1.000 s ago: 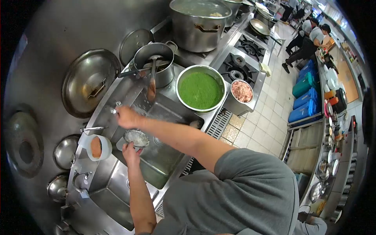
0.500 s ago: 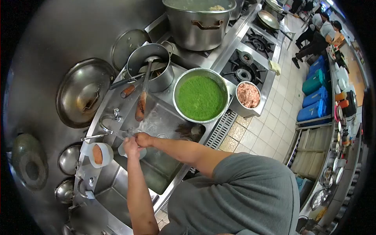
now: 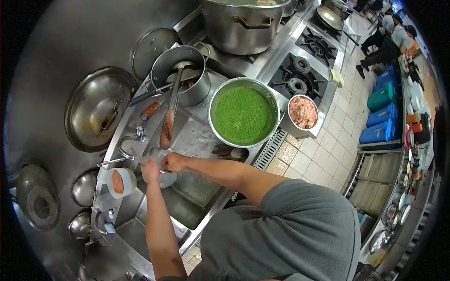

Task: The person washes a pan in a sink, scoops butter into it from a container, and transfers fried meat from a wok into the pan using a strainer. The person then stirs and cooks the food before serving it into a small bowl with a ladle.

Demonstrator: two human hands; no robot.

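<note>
at your far left, a round metal lid (image 3: 96,110) rests against the wall, then a white tub (image 3: 131,181) sits beside the curved tap (image 3: 123,147). your left hand (image 3: 150,169) is blurred beside it, so its grip cannot be told. just below your 2 hands, a pale bowl (image 3: 168,181), partly hidden, is over the sink (image 3: 194,187). your right hand (image 3: 174,162) has its fingers curled closed near the bowl's rim; whether they grip it is unclear. rightward stand green mixture (image 3: 243,114) and minced meat (image 3: 303,112), each in a metal container.
</note>
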